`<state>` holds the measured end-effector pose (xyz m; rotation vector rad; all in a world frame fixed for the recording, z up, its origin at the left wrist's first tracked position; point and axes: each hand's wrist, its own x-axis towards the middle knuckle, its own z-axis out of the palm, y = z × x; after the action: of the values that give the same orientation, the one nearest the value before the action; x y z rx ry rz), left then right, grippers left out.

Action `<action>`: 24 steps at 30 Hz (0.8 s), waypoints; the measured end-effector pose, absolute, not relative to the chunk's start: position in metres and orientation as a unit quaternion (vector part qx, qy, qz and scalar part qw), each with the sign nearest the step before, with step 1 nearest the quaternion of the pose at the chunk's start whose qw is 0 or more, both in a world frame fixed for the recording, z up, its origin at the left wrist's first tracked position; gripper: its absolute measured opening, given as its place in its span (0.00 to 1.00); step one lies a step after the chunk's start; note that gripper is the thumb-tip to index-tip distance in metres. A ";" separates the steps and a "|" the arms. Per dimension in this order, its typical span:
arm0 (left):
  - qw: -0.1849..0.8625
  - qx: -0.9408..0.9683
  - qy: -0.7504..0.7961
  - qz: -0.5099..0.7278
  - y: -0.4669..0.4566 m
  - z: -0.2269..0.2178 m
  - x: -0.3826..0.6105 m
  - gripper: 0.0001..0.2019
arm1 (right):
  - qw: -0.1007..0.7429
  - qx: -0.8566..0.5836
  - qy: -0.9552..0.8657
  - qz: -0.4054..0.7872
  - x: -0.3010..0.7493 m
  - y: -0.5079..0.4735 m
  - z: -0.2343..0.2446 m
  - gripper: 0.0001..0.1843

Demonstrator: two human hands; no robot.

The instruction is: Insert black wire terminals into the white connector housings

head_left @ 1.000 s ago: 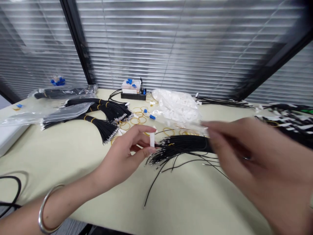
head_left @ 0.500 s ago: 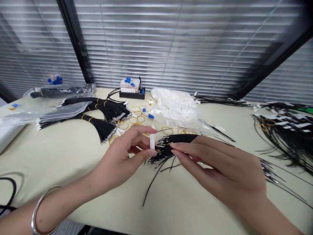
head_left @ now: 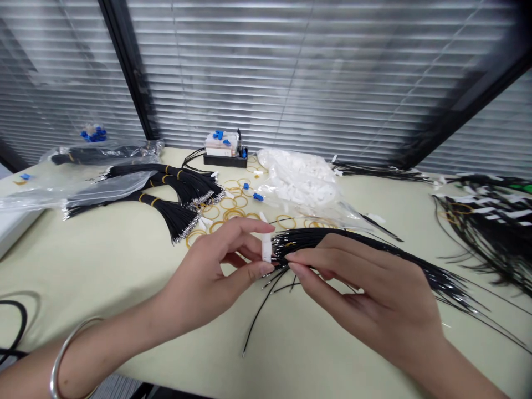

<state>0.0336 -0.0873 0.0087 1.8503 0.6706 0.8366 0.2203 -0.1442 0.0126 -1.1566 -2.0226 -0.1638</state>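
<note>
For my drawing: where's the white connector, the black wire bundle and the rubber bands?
White connector (head_left: 266, 247), head view, on its middle.
Black wire bundle (head_left: 320, 238), head view, on its middle.
Rubber bands (head_left: 233, 213), head view, on one band.

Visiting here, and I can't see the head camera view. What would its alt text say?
Two hands work over a pale table: the left hand pinches a white piece at the end of black wires, which the right hand grips. Rubber bands and a bag of white parts lie behind.
</note>
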 end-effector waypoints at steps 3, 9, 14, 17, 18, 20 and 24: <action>0.480 0.759 0.277 0.342 -0.087 0.009 0.034 0.14 | 0.392 -0.455 -0.798 -0.057 0.220 -0.143 0.012 0.05; 0.482 0.760 0.274 0.339 -0.088 0.009 0.033 0.14 | 0.404 -0.452 -0.794 -0.045 0.222 -0.143 0.011 0.05; 0.485 0.757 0.289 0.328 -0.088 0.009 0.033 0.15 | 0.421 -0.451 -0.787 -0.025 0.222 -0.143 0.015 0.06; 0.488 0.755 0.289 0.329 -0.088 0.010 0.034 0.15 | 0.422 -0.449 -0.787 -0.024 0.222 -0.142 0.016 0.06; 0.489 0.754 0.288 0.330 -0.088 0.010 0.034 0.14 | 0.421 -0.447 -0.789 -0.026 0.222 -0.142 0.016 0.06; 0.490 0.753 0.286 0.333 -0.088 0.010 0.035 0.14 | 0.419 -0.445 -0.791 -0.028 0.221 -0.143 0.016 0.06; 0.491 0.755 0.279 0.334 -0.088 0.009 0.035 0.14 | 0.417 -0.445 -0.792 -0.030 0.220 -0.143 0.016 0.06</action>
<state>0.0345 -0.0876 0.0089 1.8335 0.6766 0.8118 0.2202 -0.1431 0.0164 -1.1174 -1.9878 -0.0750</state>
